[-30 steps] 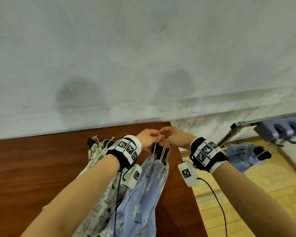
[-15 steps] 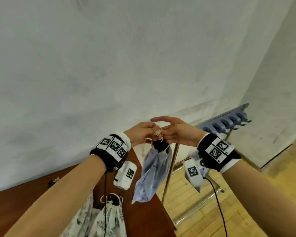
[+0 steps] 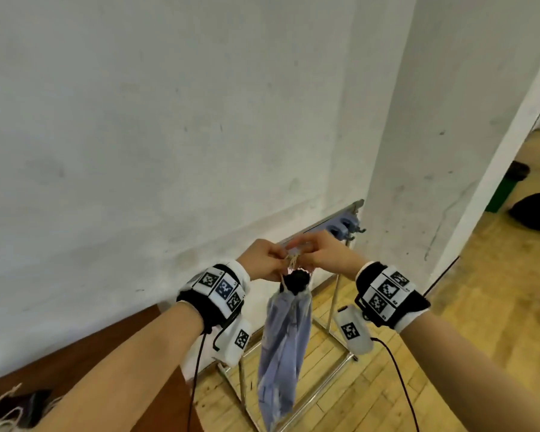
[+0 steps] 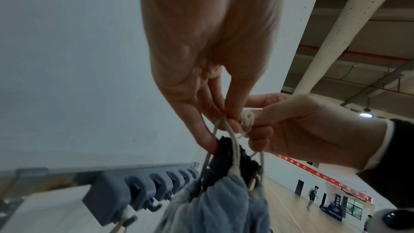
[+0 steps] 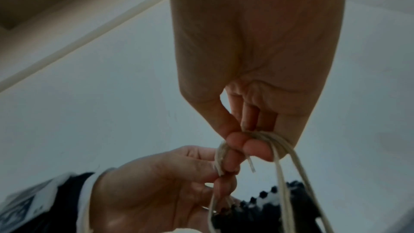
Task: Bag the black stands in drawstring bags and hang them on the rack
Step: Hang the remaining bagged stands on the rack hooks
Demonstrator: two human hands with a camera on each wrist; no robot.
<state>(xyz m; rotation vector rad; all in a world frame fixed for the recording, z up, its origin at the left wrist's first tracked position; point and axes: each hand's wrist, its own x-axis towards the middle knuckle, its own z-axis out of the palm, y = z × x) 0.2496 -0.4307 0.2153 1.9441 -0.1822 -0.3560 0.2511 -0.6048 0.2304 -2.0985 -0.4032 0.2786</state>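
While both hands [image 3: 264, 260] [image 3: 326, 255] pinch cords [image 4: 233, 141], each grip closed on them, bag [image 3: 282, 353] hangs long axis vertical, mouth up, stand [image 3: 296, 280] protruding, near rack [image 3: 340, 226].

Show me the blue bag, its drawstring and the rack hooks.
blue bag [image 3: 282, 347]: head view, middle of the cloth.
drawstring [image 4: 235, 145]: left wrist view, taut strand below the fingers.
rack hooks [image 4: 156, 186]: left wrist view, one grey hook block.

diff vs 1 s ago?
The blue bag has been lifted off the table and carried right toward the rack; it now hangs free. Unchanged: left hand and right hand keep pinching the drawstring.
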